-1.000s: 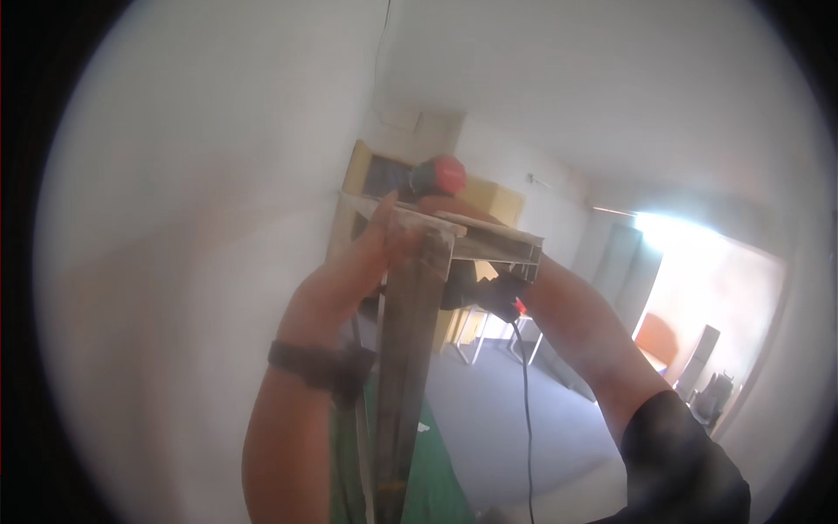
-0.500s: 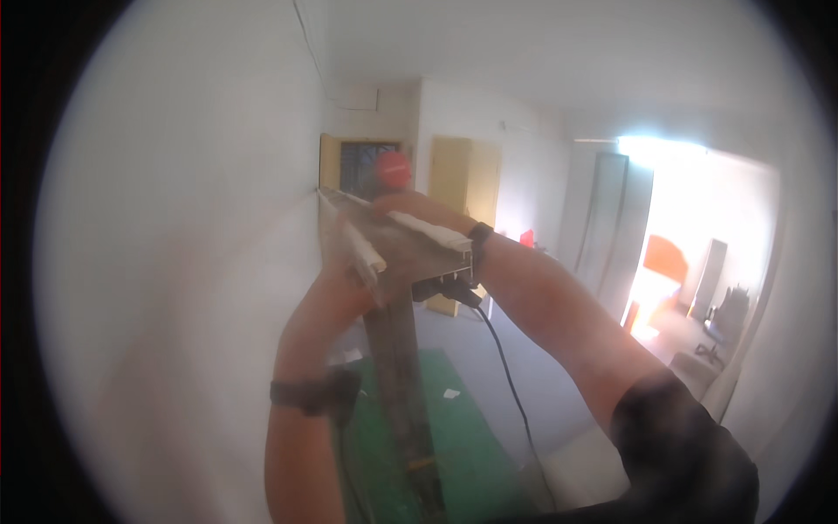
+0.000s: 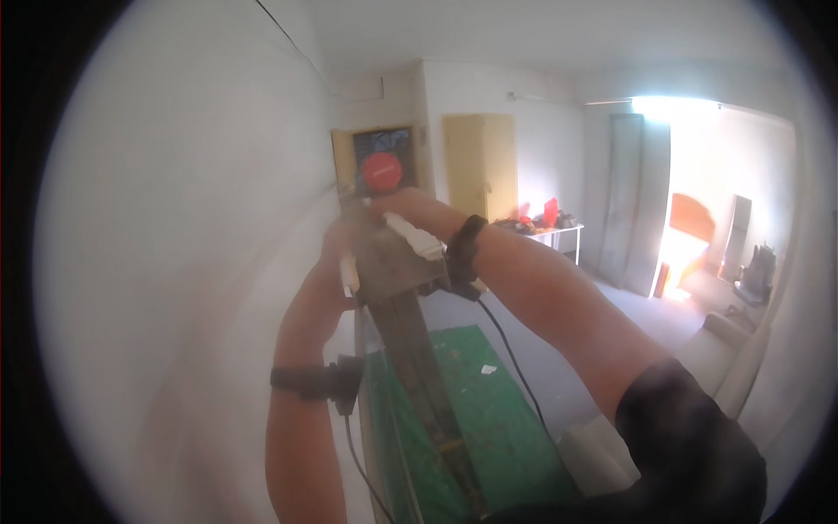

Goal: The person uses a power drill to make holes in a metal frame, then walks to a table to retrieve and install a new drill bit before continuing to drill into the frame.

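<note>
My hands reach forward and up, close to the white wall [image 3: 175, 175] on the left. My right hand [image 3: 401, 205] is closed at something with a round red end [image 3: 381, 171]; its body is hidden and hazy. My left hand [image 3: 339, 244] is blurred beside the edge of a grey-brown board-like piece [image 3: 393, 262], its fingers hidden. Ragged white strips [image 3: 412, 236] line that piece's sides. A long dark brown bar [image 3: 419, 375] slants down from below it. Black straps [image 3: 464, 249] with small boxes and cords circle both wrists.
Below lies a green surface [image 3: 515, 419] with a white scrap [image 3: 489, 370]. Farther off stand a yellow cabinet [image 3: 478, 166], a white table [image 3: 559, 232] with red and dark items, a bright doorway [image 3: 690, 175] and an office chair [image 3: 755, 279]. The air looks hazy.
My view has shifted, so the room's things sit farther right in the picture. The board-like piece now appears less from the side. The red end stays beside my right hand.
</note>
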Available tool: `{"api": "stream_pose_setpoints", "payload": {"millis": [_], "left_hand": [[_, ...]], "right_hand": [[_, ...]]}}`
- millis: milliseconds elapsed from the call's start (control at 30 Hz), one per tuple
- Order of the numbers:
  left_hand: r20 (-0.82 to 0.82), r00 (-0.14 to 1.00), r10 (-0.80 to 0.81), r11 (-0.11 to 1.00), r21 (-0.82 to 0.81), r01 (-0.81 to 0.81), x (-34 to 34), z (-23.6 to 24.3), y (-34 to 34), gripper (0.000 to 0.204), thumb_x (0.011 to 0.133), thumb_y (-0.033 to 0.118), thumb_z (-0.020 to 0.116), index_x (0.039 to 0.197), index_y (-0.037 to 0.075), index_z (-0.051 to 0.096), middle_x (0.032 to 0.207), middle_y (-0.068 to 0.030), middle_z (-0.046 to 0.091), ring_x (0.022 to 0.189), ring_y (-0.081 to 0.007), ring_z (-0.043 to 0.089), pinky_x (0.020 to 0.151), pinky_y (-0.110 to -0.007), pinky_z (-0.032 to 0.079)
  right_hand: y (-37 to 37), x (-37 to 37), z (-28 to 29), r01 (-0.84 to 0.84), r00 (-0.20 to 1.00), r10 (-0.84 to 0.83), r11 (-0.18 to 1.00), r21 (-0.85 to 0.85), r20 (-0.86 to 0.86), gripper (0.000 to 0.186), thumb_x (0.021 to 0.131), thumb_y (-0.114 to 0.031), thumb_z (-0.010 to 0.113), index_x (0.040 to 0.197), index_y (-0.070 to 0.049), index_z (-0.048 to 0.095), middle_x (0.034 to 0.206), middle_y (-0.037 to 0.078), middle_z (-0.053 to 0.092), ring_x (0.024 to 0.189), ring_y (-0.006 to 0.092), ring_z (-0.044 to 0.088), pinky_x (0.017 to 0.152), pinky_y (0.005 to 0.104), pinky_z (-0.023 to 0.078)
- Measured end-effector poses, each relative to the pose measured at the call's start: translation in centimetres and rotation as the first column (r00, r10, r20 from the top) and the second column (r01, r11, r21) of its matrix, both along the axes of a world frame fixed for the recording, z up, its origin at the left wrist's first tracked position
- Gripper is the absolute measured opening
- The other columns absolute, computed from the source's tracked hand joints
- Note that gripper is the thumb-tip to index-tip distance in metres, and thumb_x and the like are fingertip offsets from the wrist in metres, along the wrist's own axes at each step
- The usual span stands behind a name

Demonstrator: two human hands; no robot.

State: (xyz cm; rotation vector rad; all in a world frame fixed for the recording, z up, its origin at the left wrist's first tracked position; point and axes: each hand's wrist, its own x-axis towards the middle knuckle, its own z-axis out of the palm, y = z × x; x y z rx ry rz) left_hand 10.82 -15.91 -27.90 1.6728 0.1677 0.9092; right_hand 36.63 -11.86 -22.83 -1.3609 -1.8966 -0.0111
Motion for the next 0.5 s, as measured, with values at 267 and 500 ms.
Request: {"api": "stream_pose_setpoints", "payload": {"millis": [267, 500], "left_hand": [[0.068, 0.997, 0.048, 0.997, -0.061, -0.044, 2.5, 0.2, 0.3, 0.076, 0.086, 0.058, 0.060, 0.145, 0.011, 0.049, 0.127, -0.0101, 0.060, 0.110, -0.0215, 0.061, 0.086, -0.038, 0.054], [0.110, 0.991, 0.077, 0.992, -0.108, -0.066, -1.0, 1.0, -0.6, 0.069, 0.087, 0.053, 0.062, 0.141, 0.011, 0.052, 0.123, -0.0102, 0.061, 0.110, -0.0228, 0.062, 0.087, -0.039, 0.055]], "right_hand": [[-3.9, 0.4, 0.8, 0.154, 0.988, -0.153, 0.988, -0.023, 0.033, 0.036, 0.082, -0.036, 0.067, 0.098, -0.004, 0.073, 0.091, 0.010, 0.072, 0.087, 0.0218, 0.069, 0.077, 0.0316, 0.052], [-4.6, -3.1, 1.6, -0.058, 0.952, -0.008, 0.977, 0.205, 0.306, 0.026, 0.086, -0.028, 0.062, 0.097, -0.007, 0.073, 0.089, 0.010, 0.071, 0.087, 0.0204, 0.068, 0.078, 0.0305, 0.050]]}}
